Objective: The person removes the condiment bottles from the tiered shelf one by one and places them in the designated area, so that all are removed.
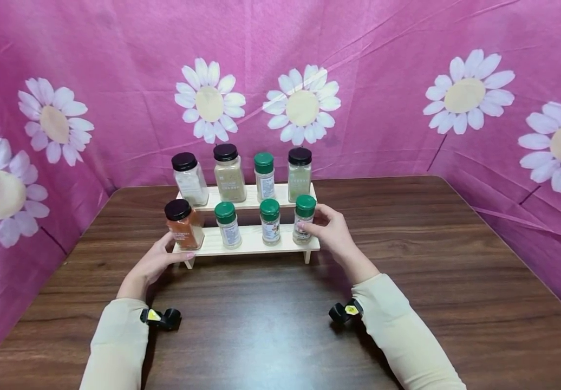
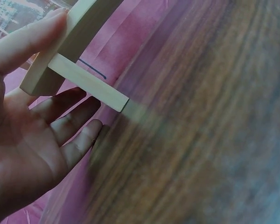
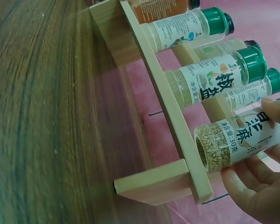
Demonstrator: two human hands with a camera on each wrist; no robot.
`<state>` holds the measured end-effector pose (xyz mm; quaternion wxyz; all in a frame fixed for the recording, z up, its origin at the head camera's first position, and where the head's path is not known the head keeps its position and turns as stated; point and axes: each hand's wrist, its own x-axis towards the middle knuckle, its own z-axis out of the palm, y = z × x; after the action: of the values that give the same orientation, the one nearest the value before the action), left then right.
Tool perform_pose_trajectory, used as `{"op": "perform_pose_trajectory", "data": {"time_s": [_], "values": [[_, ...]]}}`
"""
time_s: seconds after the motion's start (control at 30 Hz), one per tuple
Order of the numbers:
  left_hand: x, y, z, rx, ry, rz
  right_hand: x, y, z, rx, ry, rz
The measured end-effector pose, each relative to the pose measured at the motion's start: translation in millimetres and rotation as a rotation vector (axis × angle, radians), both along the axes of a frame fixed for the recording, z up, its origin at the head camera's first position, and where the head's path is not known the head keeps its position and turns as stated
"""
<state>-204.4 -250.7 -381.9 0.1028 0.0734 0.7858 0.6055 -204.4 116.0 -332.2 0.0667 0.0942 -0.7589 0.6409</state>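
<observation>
A: Head view. Position of each hand?

B: My right hand (image 1: 331, 230) grips the seed bottle (image 1: 302, 234) at the right end of the lower shelf (image 1: 248, 239), thumb across its front, fingers behind. My left hand (image 1: 161, 259) holds that shelf's left end, thumb at the front edge, just beside the orange jar (image 1: 188, 232).

A: Other contents?

B: Between orange jar and seed bottle stand a label bottle (image 1: 230, 234) and a salt bottle (image 1: 271, 230), both green-capped. Upper shelf (image 1: 252, 205), behind, left to right: white jar (image 1: 191, 184), tan jar (image 1: 230, 179), small bottle (image 1: 265, 184), green jar (image 1: 299, 181). The jars have black lids. All upright. Shelves on a brown table (image 1: 271, 319); pink daisy cloth (image 1: 383, 108) behind.

A: Left wrist view?

B: My left thumb lies on the lower shelf's board. Three fingers hang loosely bent past the leg (image 2: 91, 84); the forefinger is mostly hidden. Firmness of grip: cannot tell.

A: Right wrist view?

B: My right thumb and fingers pinch the seed bottle by its upper half, near the green cap. Pale seeds show below the label. Its base is at the board; whether it bears fully on it, I cannot tell.
</observation>
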Motion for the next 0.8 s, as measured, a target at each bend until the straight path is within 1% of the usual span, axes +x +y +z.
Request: {"op": "perform_pose_trajectory", "data": {"time_s": [0.07, 0.3, 0.37, 0.53, 0.8], "values": [[-0.1, 1, 0.6, 0.008, 0.008, -0.002, -0.2, 3, 1.7, 0.020, 0.002, 0.001], [-1.0, 3, 2.9, 0.034, 0.049, -0.018, 0.3, 15, 9.0, 0.114, 0.071, -0.004], [-1.0, 3, 2.7, 0.031, 0.053, -0.021, 0.2, 18, 10.1, 0.125, 0.082, -0.002], [-0.4, 2, 2.1, 0.035, 0.060, -0.024, 0.0, 26, 12.6, 0.149, 0.089, -0.007], [0.5, 4, 3.5, 0.055, 0.065, -0.031, 1.4, 45, 17.2, 0.180, 0.087, -0.049]]}}
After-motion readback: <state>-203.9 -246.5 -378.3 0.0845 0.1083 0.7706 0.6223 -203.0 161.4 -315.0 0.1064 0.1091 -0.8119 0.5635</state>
